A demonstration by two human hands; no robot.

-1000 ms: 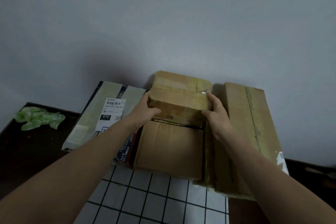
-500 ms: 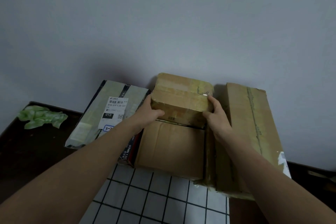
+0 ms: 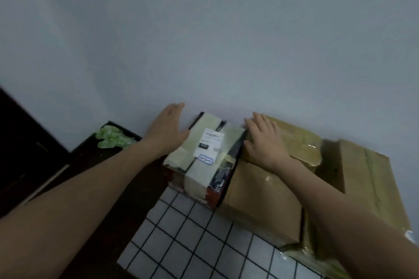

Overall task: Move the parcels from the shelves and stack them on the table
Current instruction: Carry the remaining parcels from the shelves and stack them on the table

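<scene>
Several parcels lie against the wall on the table. A pale taped parcel with a white label sits at the left of the group. My left hand is flat against its left side, fingers straight. My right hand lies flat with spread fingers on a small brown taped parcel, beside the labelled parcel's right edge. That small parcel rests on a larger plain brown box. A long brown box lies at the right.
A white cloth with a black grid covers the dark table in front of the parcels. Crumpled green plastic lies at the far left corner. A dark panel stands at the left; the grey wall is close behind.
Both hands have let go of the small brown parcel. My left hand moved left to the labelled parcel's side, my right hand now lies flat on the small parcel. The view swung left.
</scene>
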